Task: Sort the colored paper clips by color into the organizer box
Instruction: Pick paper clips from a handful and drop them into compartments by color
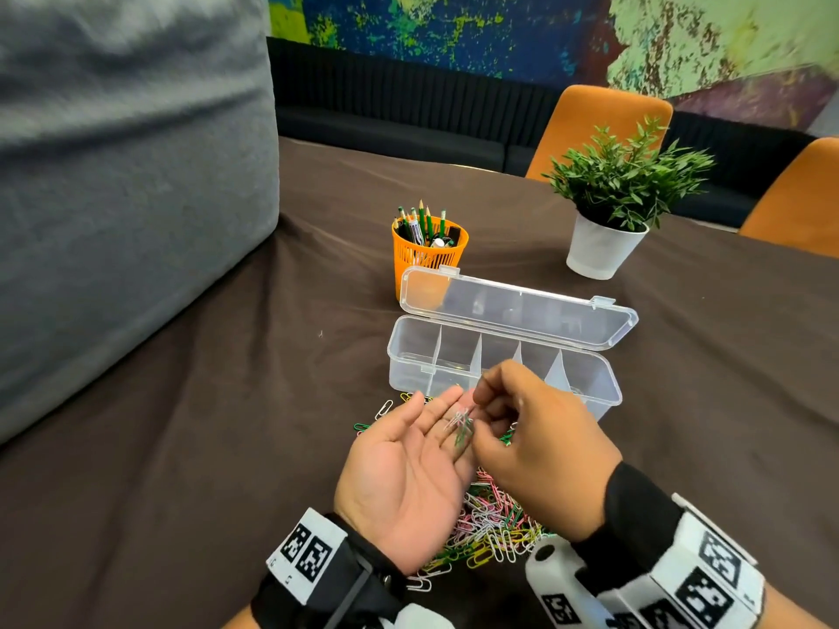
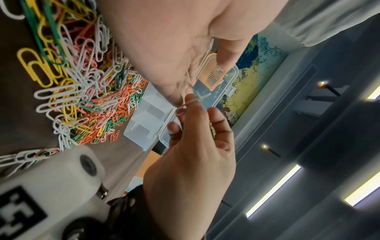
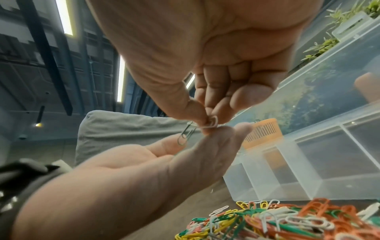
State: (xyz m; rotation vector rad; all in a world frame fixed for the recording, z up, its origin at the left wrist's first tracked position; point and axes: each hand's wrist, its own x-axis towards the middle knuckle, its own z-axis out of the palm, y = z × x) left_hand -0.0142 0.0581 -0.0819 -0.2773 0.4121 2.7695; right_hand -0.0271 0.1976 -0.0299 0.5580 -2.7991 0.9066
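Left hand [image 1: 404, 474]: our palm lies flat and upturned, carrying a few linked white and green wire paper clips [image 1: 459, 424].
Right hand [image 1: 531, 447]: fingertips pinching a white clip (tangled, we judge).
Clear plastic compartment box [image 1: 604, 379]: at twelve o'clock, long axis crosswise, right hand nearer.

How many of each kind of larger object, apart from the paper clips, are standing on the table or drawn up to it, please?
Organizer box: 1
Pencil cup: 1
Potted plant: 1
Orange chairs: 2
Total: 5
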